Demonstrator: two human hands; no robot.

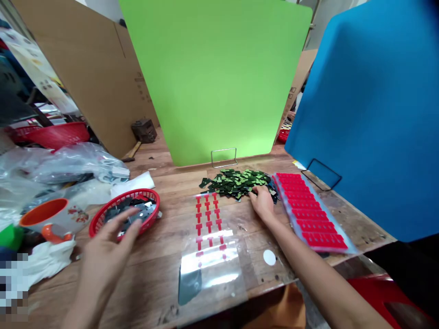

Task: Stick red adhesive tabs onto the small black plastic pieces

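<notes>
My left hand point(108, 246), slightly blurred, hovers at the near edge of a red plastic basket point(156, 208) with thumb and forefinger apart, holding nothing visible. Flat dark and grey pieces point(144, 210) fill that basket. At the right, my right hand point(263, 203) reaches into the near side of a pile of small dark green-black flat pieces point(236, 183). Its fingers are bent together there; what they pinch is hidden. Between the hands lies a clear plastic sheet point(236, 260) with rows of red T-shaped pieces point(208, 214). A dark rounded plate point(190, 283) shows at its near left corner.
A tray of red strips point(308, 210) lies right of the pile. Green point(219, 82) and blue point(370, 119) upright boards stand behind, on wire stands. At left are an orange-and-white mug point(56, 219), plastic bags point(68, 162) and white tissue point(48, 260). A white disc point(269, 257) lies near the front edge.
</notes>
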